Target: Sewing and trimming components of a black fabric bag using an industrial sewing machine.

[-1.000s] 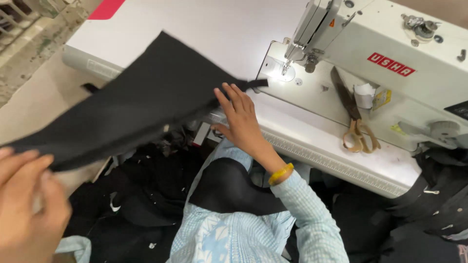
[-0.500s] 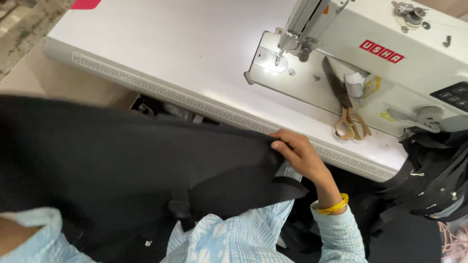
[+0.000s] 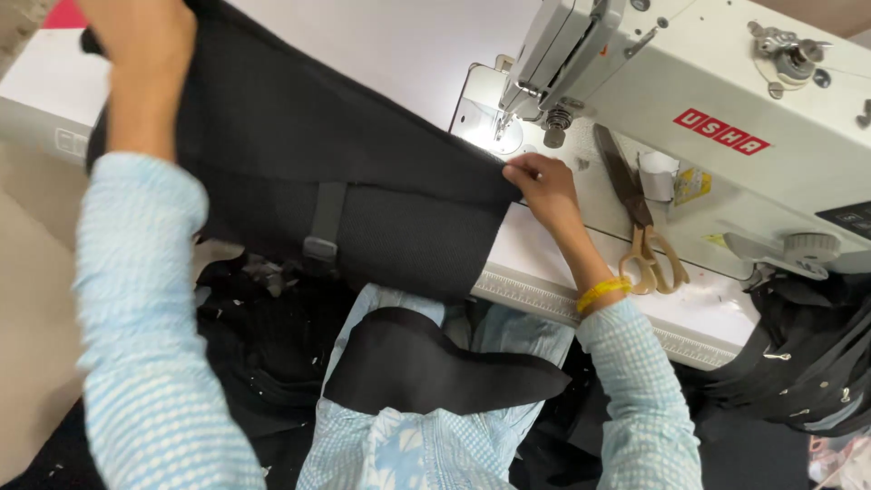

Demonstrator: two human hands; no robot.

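black fabric panel (image 3: pixel 345 172) stretched between my left hand (image 3: pixel 145 54) and right hand (image 3: pixel 543 186), fingers pinching both ends; i should keep it taut toward the sewing machine (image 3: pixel 689 100).

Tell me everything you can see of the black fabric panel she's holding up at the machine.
The black fabric panel is a large, roughly rectangular piece of matte, finely textured cloth. A narrow black strap with a small buckle runs down its face. It is held stretched above the white table: the left hand grips its far upper corner, the right hand pinches the near corner beside the sewing machine's needle area. Its lower edge hangs over the table's front edge, toward the lap.
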